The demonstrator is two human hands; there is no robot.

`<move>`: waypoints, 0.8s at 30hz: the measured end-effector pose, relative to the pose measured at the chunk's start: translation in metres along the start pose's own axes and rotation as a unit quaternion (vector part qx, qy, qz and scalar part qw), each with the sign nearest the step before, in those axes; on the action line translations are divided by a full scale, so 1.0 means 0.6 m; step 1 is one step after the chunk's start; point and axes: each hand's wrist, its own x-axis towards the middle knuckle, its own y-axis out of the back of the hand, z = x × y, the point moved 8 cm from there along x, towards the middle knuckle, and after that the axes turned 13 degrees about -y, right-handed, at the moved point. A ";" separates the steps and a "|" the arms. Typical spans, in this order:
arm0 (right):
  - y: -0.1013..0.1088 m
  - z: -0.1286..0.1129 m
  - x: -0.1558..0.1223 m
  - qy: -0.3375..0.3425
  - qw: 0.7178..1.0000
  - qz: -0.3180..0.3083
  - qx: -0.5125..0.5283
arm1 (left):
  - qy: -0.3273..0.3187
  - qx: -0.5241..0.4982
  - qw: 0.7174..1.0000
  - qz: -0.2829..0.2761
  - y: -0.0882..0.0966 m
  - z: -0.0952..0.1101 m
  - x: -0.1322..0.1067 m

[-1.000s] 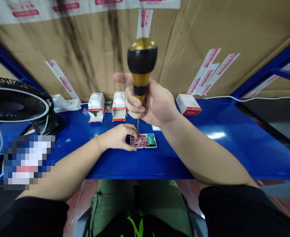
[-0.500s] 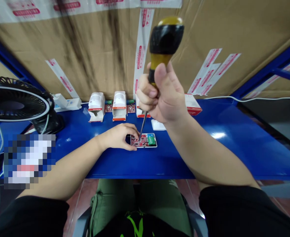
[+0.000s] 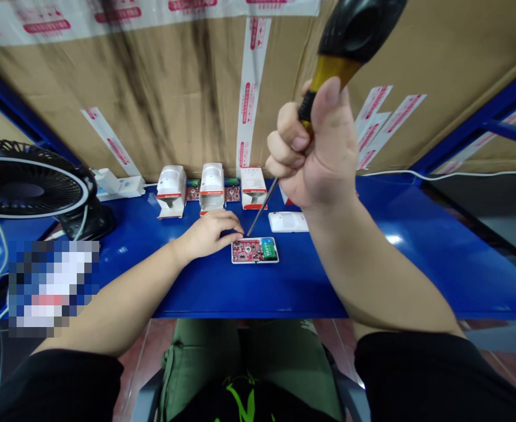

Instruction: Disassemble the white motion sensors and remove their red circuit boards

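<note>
A black-and-yellow screwdriver [image 3: 336,70] is gripped in my closed right hand [image 3: 322,146], its handle raised toward the camera. The metal shaft slants down to the left, and the tip ends by the upper edge of a red circuit board [image 3: 243,252]. That board lies face up in a white housing with a green battery [image 3: 268,248] at its right end. My left hand [image 3: 211,231] is at the housing's upper left corner, thumb and index fingertip drawn together close to the screwdriver tip. Whatever may be between those fingertips is too small to make out.
A white detector cover [image 3: 288,221] lies behind the board. Farther back stand small boxes [image 3: 171,205], two with white detectors in them, and more circuit boards [image 3: 192,192]. On the left are a black fan [image 3: 29,187] and a white power strip [image 3: 124,186]. A cardboard wall [image 3: 165,99] closes off the back.
My right hand has moved up and right with the screwdriver, its tip shifting from the board's middle to the upper edge. My left fingers have left the board's face and come together at its corner.
</note>
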 end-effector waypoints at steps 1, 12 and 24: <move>0.004 -0.011 -0.003 0.010 1.000 0.008 -0.007 | 0.014 0.018 1.000 0.005 0.002 -0.008 -0.002; 0.073 0.030 -0.077 -0.119 0.970 -0.065 -0.204 | 0.051 0.033 0.998 -0.017 -0.013 -0.041 -0.012; 0.182 0.103 -0.210 -0.137 0.777 -0.031 -0.613 | 0.028 -0.044 0.999 -0.006 0.007 -0.005 -0.007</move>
